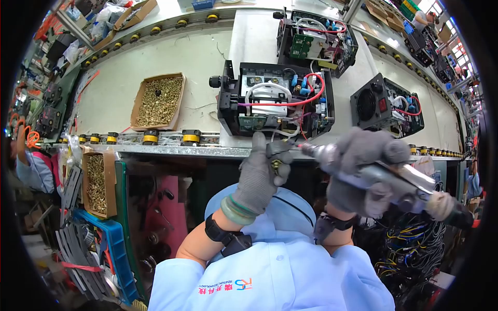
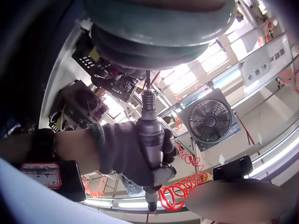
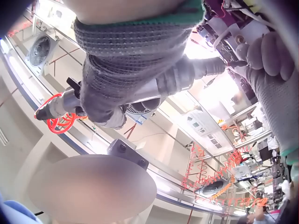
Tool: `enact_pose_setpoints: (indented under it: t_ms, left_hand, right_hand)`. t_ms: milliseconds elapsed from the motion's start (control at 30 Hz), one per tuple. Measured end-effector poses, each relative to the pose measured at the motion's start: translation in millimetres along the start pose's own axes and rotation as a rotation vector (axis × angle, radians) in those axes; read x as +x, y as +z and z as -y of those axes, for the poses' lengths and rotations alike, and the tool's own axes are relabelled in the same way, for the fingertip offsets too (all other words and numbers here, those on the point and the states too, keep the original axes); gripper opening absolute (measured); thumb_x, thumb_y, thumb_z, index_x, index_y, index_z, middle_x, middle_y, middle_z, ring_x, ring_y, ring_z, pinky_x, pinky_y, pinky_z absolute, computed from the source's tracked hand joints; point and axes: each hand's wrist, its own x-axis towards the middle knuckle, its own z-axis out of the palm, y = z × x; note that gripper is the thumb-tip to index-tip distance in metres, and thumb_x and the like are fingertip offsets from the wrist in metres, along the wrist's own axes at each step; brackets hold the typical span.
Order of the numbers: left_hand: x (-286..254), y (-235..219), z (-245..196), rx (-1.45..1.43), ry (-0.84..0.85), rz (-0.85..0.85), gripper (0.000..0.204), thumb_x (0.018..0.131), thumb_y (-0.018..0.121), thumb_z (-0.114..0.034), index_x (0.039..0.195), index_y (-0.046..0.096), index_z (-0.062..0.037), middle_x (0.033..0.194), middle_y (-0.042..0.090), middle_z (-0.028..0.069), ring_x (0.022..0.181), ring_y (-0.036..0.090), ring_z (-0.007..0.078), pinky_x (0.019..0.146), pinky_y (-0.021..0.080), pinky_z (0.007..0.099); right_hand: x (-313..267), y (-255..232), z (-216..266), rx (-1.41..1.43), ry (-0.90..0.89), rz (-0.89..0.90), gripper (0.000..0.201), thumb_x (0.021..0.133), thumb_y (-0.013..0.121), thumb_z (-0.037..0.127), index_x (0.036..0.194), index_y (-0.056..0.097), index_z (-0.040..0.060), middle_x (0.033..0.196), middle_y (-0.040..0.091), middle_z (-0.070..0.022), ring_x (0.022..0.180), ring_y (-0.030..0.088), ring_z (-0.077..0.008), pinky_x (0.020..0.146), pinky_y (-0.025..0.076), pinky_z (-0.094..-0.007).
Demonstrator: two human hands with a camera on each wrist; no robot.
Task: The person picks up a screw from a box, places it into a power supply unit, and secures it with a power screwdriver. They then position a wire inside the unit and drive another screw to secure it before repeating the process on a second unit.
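Gripping a pneumatic screwdriver (image 1: pixel 373 173), right hand (image 1: pixel 363 155) hovers off the bench edge (image 1: pixel 171 150); left hand (image 1: pixel 259 173) pinches its tip.

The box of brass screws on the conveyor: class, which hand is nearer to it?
Left. The left hand is right of and below the box of brass screws; the right hand, gripping the screwdriver, is farther right.

A long pale tabletop (image 1: pixel 171 62) runs across the workshop, edged by conveyor rails set with yellow-and-black rollers (image 1: pixel 190 137). Overhead, a wall-mounted fan (image 2: pixel 209 122) hangs near bright skylight panels (image 2: pixel 182 79), with red coiled air hoses (image 2: pixel 187 184) looped beneath the beams. Further workstations (image 1: pixel 425 36) line the aisle to the right, and cluttered shelves (image 1: pixel 93 20) stand at the far left.
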Motion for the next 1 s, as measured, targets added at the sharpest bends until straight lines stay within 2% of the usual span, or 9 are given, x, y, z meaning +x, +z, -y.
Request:
enact_pose_setpoints:
  t_ms: [67,167,233,367,633,767,833,867,1000]
  left_hand:
    - [3.8,-7.9,6.8,-0.095,-0.012,-0.047,0.049,0.098,0.039,-0.049,0.102,0.059,-0.0048,0.071,0.051,-0.0025,0.05,0.039,0.0056,0.042,0.03,0.0189]
    - [3.2,-25.0,30.7,-0.069,-0.178,0.096,0.038,0.099,0.044,-0.038,0.109,0.055,-0.0036,0.069,0.042,-0.0046,0.052,0.034,0.0056,0.044,0.029,0.02]
    - [9.2,-20.6,47.3,-0.22,-0.357,0.154,0.029,0.097,0.049,-0.032,0.109,0.056,-0.0066,0.066,0.035,-0.0057,0.05,0.03,0.0055,0.044,0.027,0.0198]
    - [27.1,-19.8,48.4,-0.602,-0.219,0.212,0.032,0.098,0.046,-0.039,0.104,0.056,-0.0091,0.062,0.028,-0.0075,0.049,0.024,0.0052,0.043,0.023,0.0204]
    - [41.9,-25.8,51.4,-0.685,-0.27,0.25,0.027,0.1,0.041,-0.033,0.089,0.049,-0.0103,0.057,0.022,-0.0069,0.045,0.021,0.0059,0.041,0.02,0.0222]
    - [22.8,-8.7,45.1,-0.531,-0.148,0.199,0.024,0.1,0.044,-0.029,0.092,0.052,-0.008,0.056,0.025,-0.0071,0.045,0.025,0.0049,0.041,0.021,0.022]
    - [11.0,5.2,34.0,0.304,0.268,-0.129,0.028,0.098,0.048,-0.03,0.102,0.058,-0.0042,0.058,0.036,-0.0068,0.046,0.03,0.0024,0.041,0.022,0.0212]
    - [11.4,4.0,25.9,0.51,0.381,-0.179,0.031,0.096,0.05,-0.029,0.109,0.061,-0.0032,0.061,0.044,-0.0049,0.048,0.035,0.0013,0.042,0.026,0.0197]
    - [21.4,18.9,0.6,0.416,0.736,-0.251,0.028,0.094,0.051,-0.028,0.102,0.065,-0.0053,0.062,0.046,-0.005,0.048,0.036,0.0014,0.043,0.033,0.0182]
  right_hand:
    - [7.7,-8.6,16.6,-0.046,0.034,0.024,0.047,0.082,0.064,0.027,0.123,0.052,0.0072,0.081,0.043,-0.0013,0.06,0.043,-0.0117,0.059,0.037,-0.0292]
    - [8.6,-9.4,27.9,-0.072,-0.03,-0.119,0.044,0.08,0.065,0.028,0.116,0.053,0.0068,0.08,0.039,0.0005,0.058,0.038,-0.0097,0.063,0.029,-0.0287]
    - [3.8,-12.3,31.4,-0.114,-0.035,-0.207,0.044,0.082,0.066,0.025,0.12,0.052,0.008,0.087,0.055,-0.0065,0.056,0.05,-0.0128,0.057,0.044,-0.0301]
    - [-3.7,-12.8,29.6,-0.139,-0.025,-0.237,0.044,0.081,0.066,0.024,0.118,0.052,0.0066,0.085,0.057,-0.0075,0.055,0.052,-0.0137,0.054,0.047,-0.0297]
    - [-6.9,-24.2,33.4,-0.057,0.021,-0.15,0.053,0.076,0.069,0.017,0.124,0.049,0.0068,0.096,0.061,-0.0127,0.06,0.057,-0.019,0.054,0.052,-0.0367]
    - [-0.1,-40.4,37.4,-0.019,0.044,0.039,0.053,0.078,0.068,0.022,0.125,0.048,0.0063,0.098,0.059,-0.0139,0.06,0.057,-0.0194,0.058,0.052,-0.0387]
    - [6.2,-38.4,41.2,-0.016,0.072,0.132,0.051,0.08,0.066,0.025,0.123,0.049,0.0049,0.096,0.058,-0.0135,0.059,0.055,-0.0179,0.06,0.052,-0.0386]
    - [7.2,-28.6,40.8,-0.082,0.021,0.017,0.05,0.08,0.065,0.025,0.123,0.049,0.0046,0.095,0.057,-0.0129,0.059,0.055,-0.0179,0.06,0.051,-0.038]
    - [20.5,-19.5,38.3,-0.153,-0.064,-0.157,0.047,0.081,0.063,0.023,0.122,0.049,0.0034,0.09,0.056,-0.0109,0.059,0.054,-0.0171,0.057,0.047,-0.0345]
